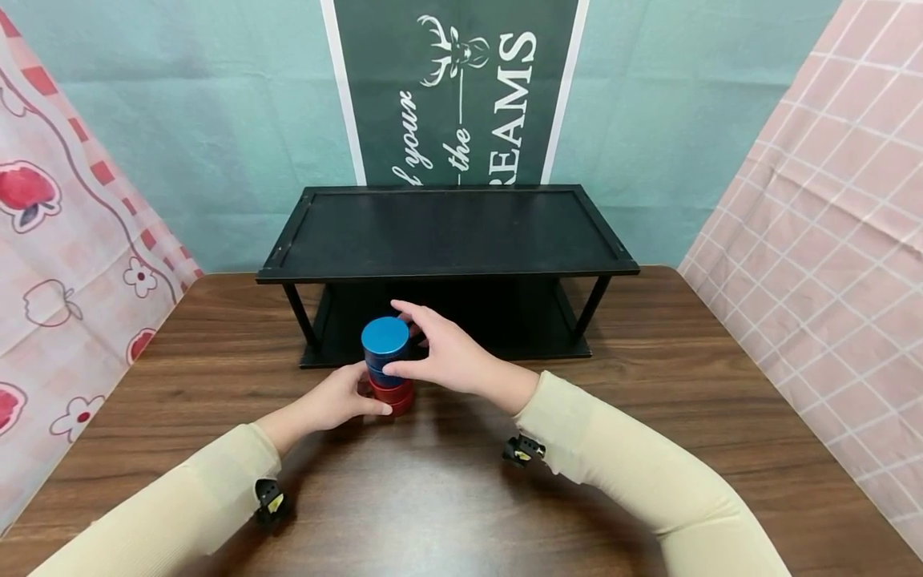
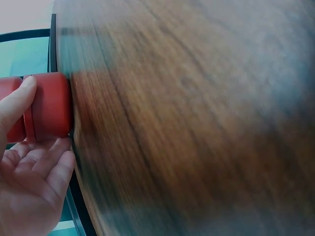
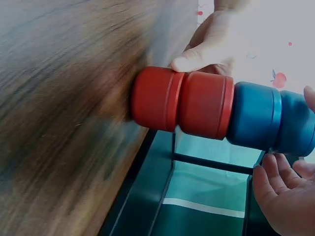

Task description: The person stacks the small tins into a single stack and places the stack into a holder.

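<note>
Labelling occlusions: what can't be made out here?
Head: banner's lower end, hidden by the shelf.
Left wrist: blue tins, beyond the left edge; upper red tin, cut by it.
Right wrist: some fingers of the left hand, behind the red tins; right hand, cut by right edge.

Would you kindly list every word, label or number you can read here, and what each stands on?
"your": on the green panel, sideways, after a letter cut off by the shelf.
"the": same panel, sideways.
"REAMS": same panel, sideways, running down to the shelf's edge.
No label, brand or number is readable on the red containers or blue containers.
</note>
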`<state>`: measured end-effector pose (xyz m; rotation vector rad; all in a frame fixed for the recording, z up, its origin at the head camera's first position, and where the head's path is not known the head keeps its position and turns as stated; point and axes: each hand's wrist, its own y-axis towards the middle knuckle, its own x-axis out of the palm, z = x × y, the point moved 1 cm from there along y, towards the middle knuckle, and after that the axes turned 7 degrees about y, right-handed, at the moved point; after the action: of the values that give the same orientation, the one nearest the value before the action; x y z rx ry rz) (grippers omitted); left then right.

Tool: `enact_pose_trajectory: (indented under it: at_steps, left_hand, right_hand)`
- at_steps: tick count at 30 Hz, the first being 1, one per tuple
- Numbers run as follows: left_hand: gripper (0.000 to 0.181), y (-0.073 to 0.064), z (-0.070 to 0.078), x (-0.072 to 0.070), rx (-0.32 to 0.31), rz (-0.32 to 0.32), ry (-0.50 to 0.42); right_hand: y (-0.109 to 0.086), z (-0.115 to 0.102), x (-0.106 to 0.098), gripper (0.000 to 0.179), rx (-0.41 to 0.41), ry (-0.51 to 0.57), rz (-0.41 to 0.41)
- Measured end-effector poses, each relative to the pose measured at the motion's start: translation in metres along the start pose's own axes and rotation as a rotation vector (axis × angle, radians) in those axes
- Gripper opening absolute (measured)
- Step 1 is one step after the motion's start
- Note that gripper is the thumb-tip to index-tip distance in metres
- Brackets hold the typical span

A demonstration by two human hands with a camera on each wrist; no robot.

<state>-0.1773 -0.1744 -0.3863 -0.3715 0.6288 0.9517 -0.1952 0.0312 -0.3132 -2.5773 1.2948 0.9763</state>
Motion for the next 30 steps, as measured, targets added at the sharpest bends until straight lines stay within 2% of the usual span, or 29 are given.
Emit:
enact_pose_trajectory:
  at_steps: [4, 7, 11, 15, 21, 30]
  left_hand:
    - [0.062, 0.002, 0.000, 0.001, -0.021, 0.016, 0.015]
    - [0.063, 0.002, -0.001, 0.001, -0.034, 0.016, 0.022]
    - [0.066, 0.001, -0.002, 0.000, -0.015, -0.022, -0.005]
    - [0.061, 0.000, -0.004, -0.003, 0.018, -0.039, -0.024]
    - [0.050, 0.000, -0.005, -0.006, 0.042, -0.037, 0.007]
    - [0.047, 0.003, -0.006, -0.005, 0.053, -0.031, 0.017]
  right_hand:
    - [-0.005, 0.009, 0.002, 0.087, 0.056, 0.014, -0.019]
    - [-0.008, 0.022, 0.009, 0.087, 0.076, 0.007, -0.068]
    - [-0.010, 0.039, 0.021, 0.081, 0.113, -0.004, -0.155]
    - [-0.009, 0.049, 0.030, 0.074, 0.169, -0.020, -0.200]
    - [-0.002, 0.053, 0.038, 0.061, 0.160, -0.072, -0.219]
    - [-0.004, 0.050, 0.038, 0.059, 0.174, -0.072, -0.203]
